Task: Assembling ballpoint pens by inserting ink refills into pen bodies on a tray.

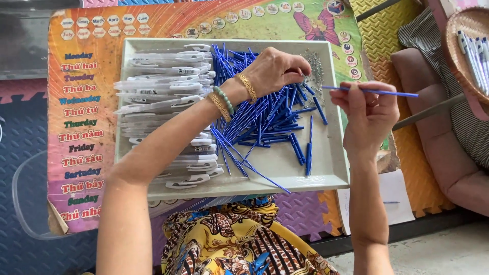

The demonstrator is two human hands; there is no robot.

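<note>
Head view, looking down onto a lap and a tray.

Hidden or unclear: the left hand (277, 69) curls over the small grey springs (316, 63), so its fingertips and whatever they pinch cannot be made out; grip state not readable. The springs are too fine to count. The woven basket (471, 46) at upper right is cut by the frame edge, with white pens in it. The lower layers of the white pen barrels (168, 107) are buried under the top ones.

Right hand (367, 114): grip clenched on one blue ink refill (377, 92), thumb and fingers pinching its middle. Refill is held in the air just past the right rim of the tray, long axis near horizontal, one end pointing left toward the springs, the other right toward the basket.

Materials: pale grey plastic tray (331, 168), rectangular, raised rim. Blue refill pile (265, 117), thin straight tubes, lying criss-crossed, mostly diagonal. Barrels smooth plastic, stacked roughly crosswise at the tray's left. Left wrist carries gold and green bead bracelets (232, 97). Tray rests on a printed glossy mat (81, 127); beneath it, embossed foam floor tiles.
</note>
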